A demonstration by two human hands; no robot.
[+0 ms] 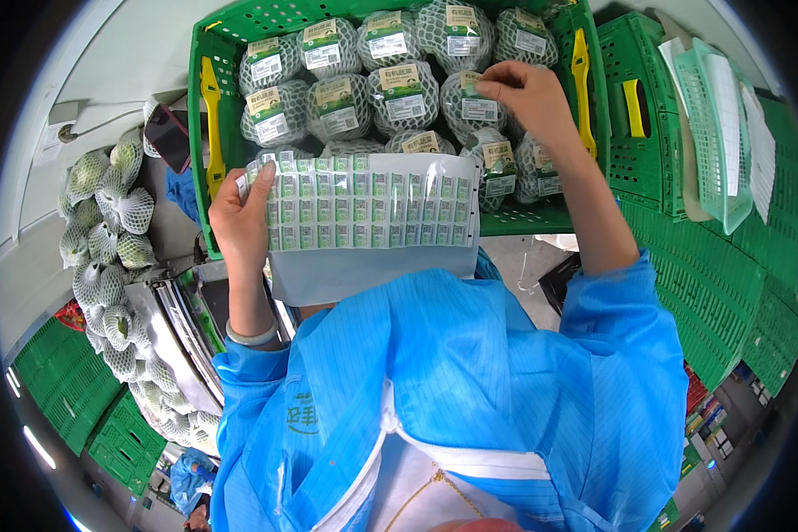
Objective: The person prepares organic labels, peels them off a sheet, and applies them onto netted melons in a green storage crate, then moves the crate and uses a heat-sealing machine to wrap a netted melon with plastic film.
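Note:
My left hand (243, 206) grips the left edge of a sheet of small green-and-white stickers (372, 206) printed with codes. The sheet lies over the near side of an open green plastic crate (525, 224), and its upper left row shows gaps. Inside the crate sit several round packs in white foam netting, each with a printed label. My right hand (535, 103) reaches over the crate. Its thumb and forefinger touch the label of one netted pack (455, 116) at the right; whether a sticker is between them is too small to tell.
Netted green vegetables (110, 253) lie piled along the left, beside a metal-edged machine (186, 319). A dark phone (168, 138) leans by the crate's left wall. Stacked green crates (691, 279) and a pale green basket (711, 133) holding papers stand at the right. Another person (189, 479) is at lower left.

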